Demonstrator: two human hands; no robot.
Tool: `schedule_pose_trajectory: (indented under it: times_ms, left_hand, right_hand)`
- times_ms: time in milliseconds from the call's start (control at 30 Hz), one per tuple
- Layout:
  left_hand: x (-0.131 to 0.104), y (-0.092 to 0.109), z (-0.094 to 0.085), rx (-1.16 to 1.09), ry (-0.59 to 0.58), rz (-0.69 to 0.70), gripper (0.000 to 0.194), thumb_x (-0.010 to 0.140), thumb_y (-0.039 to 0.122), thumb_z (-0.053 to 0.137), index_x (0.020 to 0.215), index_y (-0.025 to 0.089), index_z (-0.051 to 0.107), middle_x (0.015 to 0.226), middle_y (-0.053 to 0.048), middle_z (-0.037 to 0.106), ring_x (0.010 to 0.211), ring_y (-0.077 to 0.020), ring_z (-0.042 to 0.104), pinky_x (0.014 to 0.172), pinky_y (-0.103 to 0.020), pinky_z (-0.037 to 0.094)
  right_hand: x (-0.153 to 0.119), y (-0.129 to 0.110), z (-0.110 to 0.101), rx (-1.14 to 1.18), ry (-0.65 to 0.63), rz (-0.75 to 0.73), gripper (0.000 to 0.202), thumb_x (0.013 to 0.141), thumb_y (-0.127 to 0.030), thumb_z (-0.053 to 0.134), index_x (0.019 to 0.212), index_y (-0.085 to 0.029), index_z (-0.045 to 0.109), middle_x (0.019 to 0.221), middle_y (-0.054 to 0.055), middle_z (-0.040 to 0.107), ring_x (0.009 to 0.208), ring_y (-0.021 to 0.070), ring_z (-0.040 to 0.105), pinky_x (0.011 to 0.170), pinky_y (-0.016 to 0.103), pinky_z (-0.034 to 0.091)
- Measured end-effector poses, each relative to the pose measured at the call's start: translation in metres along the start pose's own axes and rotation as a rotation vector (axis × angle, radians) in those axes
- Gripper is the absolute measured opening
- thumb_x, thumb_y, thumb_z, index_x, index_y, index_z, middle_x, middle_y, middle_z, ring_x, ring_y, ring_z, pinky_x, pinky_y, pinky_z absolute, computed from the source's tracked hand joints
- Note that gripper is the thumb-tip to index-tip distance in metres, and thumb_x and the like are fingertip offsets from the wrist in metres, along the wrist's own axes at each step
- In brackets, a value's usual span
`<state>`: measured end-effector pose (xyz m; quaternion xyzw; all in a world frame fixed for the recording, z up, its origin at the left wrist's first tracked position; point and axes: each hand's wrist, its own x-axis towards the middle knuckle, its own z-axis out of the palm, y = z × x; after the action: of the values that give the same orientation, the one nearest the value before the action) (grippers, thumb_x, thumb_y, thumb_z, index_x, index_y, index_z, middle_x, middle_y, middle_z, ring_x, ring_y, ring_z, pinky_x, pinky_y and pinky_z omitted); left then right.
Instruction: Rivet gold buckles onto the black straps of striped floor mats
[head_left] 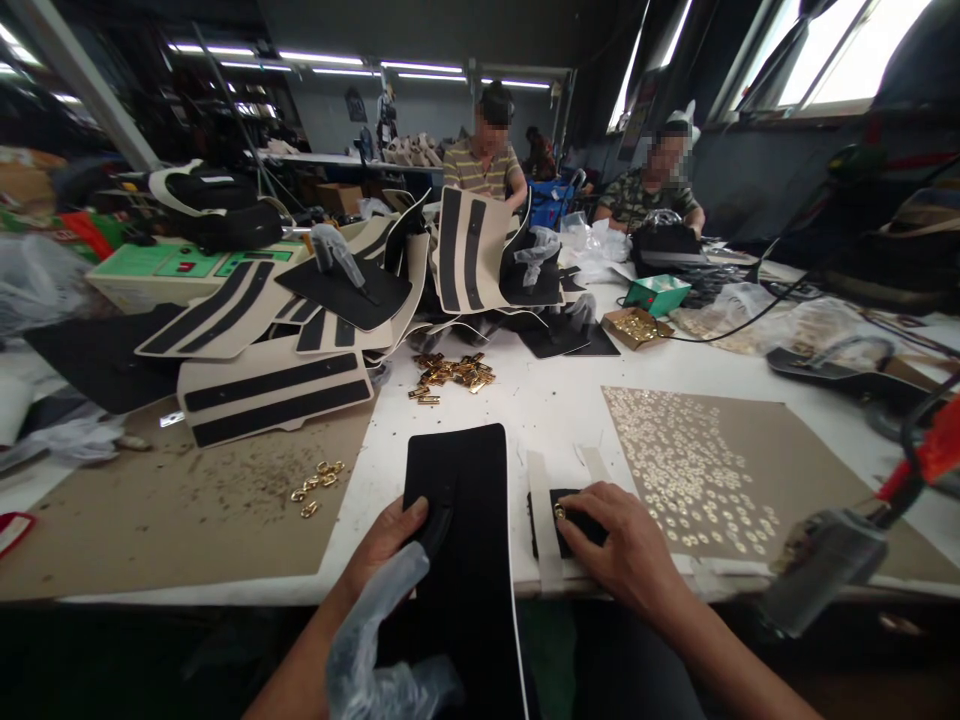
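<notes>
My left hand [391,540] is closed on a black panel [472,560] with a pale edge, its thumb on top beside a black handle [444,515]. Clear plastic wrap [382,630] hangs around the handle's lower part. The panel reaches over the table's front edge toward me. To its right, my right hand [619,540] pinches a small gold ring-shaped piece [559,511] between thumb and fingertips. That piece is at a small black block [541,530], which pale tape [547,550] fixes to the white table.
Gold washers [690,470] spread over brown card at right; gold fittings [454,372] and gold rings [319,480] lie ahead and left. Striped beige panels [277,395] pile up behind. A hanging power tool [825,570] is at far right. Two people sit across the table.
</notes>
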<state>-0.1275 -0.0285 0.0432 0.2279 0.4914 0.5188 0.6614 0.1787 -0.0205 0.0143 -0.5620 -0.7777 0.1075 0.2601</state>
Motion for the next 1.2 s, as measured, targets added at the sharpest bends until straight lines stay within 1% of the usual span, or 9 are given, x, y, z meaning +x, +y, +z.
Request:
schedule_pose_trajectory:
  times_ms: [67, 167, 267, 367, 600, 767, 867, 1100, 1200]
  left_hand:
    - [0.001, -0.002, -0.003, -0.001, 0.013, 0.01, 0.024, 0.066, 0.023, 0.091, 0.086, 0.024, 0.08, 0.099, -0.012, 0.082, 0.135, -0.0434, 0.055, 0.114, -0.048, 0.047]
    - [0.003, -0.004, -0.005, 0.017, -0.023, -0.003, 0.024, 0.071, 0.031, 0.09, 0.09, 0.021, 0.08, 0.101, -0.014, 0.081, 0.125, -0.0426, 0.063, 0.11, -0.049, 0.049]
    - [0.006, -0.005, -0.006, 0.042, -0.058, -0.02, 0.033, 0.074, 0.04, 0.088, 0.097, 0.019, 0.079, 0.096, -0.015, 0.081, 0.112, -0.0416, 0.07, 0.105, -0.052, 0.052]
    - [0.006, -0.005, -0.006, 0.028, -0.058, -0.033, 0.042, 0.072, 0.041, 0.089, 0.107, 0.02, 0.078, 0.096, -0.014, 0.082, 0.11, -0.0411, 0.071, 0.103, -0.052, 0.053]
    - [0.01, -0.011, -0.007, -0.02, -0.101, -0.044, 0.047, 0.076, 0.043, 0.087, 0.114, 0.019, 0.077, 0.09, -0.012, 0.082, 0.091, -0.0358, 0.078, 0.088, -0.045, 0.061]
    - [0.008, -0.013, -0.004, -0.027, -0.148, -0.037, 0.058, 0.074, 0.041, 0.089, 0.124, 0.016, 0.073, 0.089, -0.012, 0.082, 0.089, -0.0353, 0.079, 0.087, -0.045, 0.063]
    - [0.001, -0.011, 0.002, -0.057, -0.18, -0.018, 0.058, 0.073, 0.037, 0.091, 0.122, 0.014, 0.073, 0.095, -0.014, 0.082, 0.094, -0.0362, 0.078, 0.09, -0.044, 0.063]
    - [-0.018, -0.005, 0.019, -0.063, -0.183, 0.002, 0.055, 0.074, 0.033, 0.09, 0.122, 0.013, 0.072, 0.105, -0.016, 0.081, 0.1, -0.0378, 0.077, 0.09, -0.048, 0.063]
    - [-0.029, -0.008, 0.022, -0.047, -0.174, 0.058, 0.054, 0.072, 0.033, 0.091, 0.119, 0.012, 0.073, 0.111, -0.017, 0.08, 0.104, -0.0378, 0.076, 0.091, -0.047, 0.062]
  right_hand:
    - [0.001, 0.0, 0.0, -0.02, -0.007, 0.0, 0.019, 0.095, -0.038, 0.064, 0.1, -0.027, 0.078, 0.093, 0.006, 0.071, 0.088, 0.0255, 0.065, 0.083, 0.04, 0.049]
    - [0.001, 0.005, 0.002, -0.009, -0.027, -0.006, 0.021, 0.098, -0.038, 0.061, 0.1, -0.029, 0.079, 0.092, 0.006, 0.071, 0.086, 0.0243, 0.066, 0.083, 0.039, 0.05]
    - [0.001, 0.01, 0.004, 0.009, -0.044, -0.007, 0.021, 0.099, -0.036, 0.06, 0.101, -0.031, 0.08, 0.094, 0.006, 0.071, 0.087, 0.0238, 0.066, 0.082, 0.039, 0.05]
    - [0.003, 0.013, 0.004, 0.003, -0.071, -0.005, 0.02, 0.098, -0.034, 0.061, 0.1, -0.032, 0.081, 0.094, 0.005, 0.071, 0.087, 0.0237, 0.066, 0.081, 0.038, 0.05]
    - [0.01, 0.003, -0.009, -0.19, -0.177, -0.095, 0.018, 0.101, -0.034, 0.061, 0.1, -0.034, 0.079, 0.091, 0.004, 0.07, 0.084, 0.0224, 0.063, 0.075, 0.037, 0.042]
    - [0.005, -0.006, -0.012, -0.343, -0.13, -0.155, 0.021, 0.103, -0.027, 0.055, 0.108, -0.031, 0.076, 0.09, 0.006, 0.069, 0.086, 0.0229, 0.061, 0.075, 0.036, 0.039]
    - [0.003, -0.008, -0.011, -0.283, -0.102, -0.109, 0.022, 0.104, -0.03, 0.055, 0.111, -0.03, 0.075, 0.092, 0.006, 0.069, 0.088, 0.023, 0.062, 0.079, 0.036, 0.041]
    - [0.009, -0.011, -0.014, -0.132, -0.1, -0.064, 0.019, 0.096, -0.024, 0.064, 0.086, -0.031, 0.08, 0.087, 0.003, 0.069, 0.084, 0.0215, 0.064, 0.077, 0.035, 0.044]
    - [0.005, -0.007, -0.015, -0.056, -0.039, -0.066, 0.018, 0.095, -0.025, 0.064, 0.093, -0.032, 0.081, 0.087, 0.002, 0.071, 0.086, 0.0206, 0.067, 0.078, 0.032, 0.048]
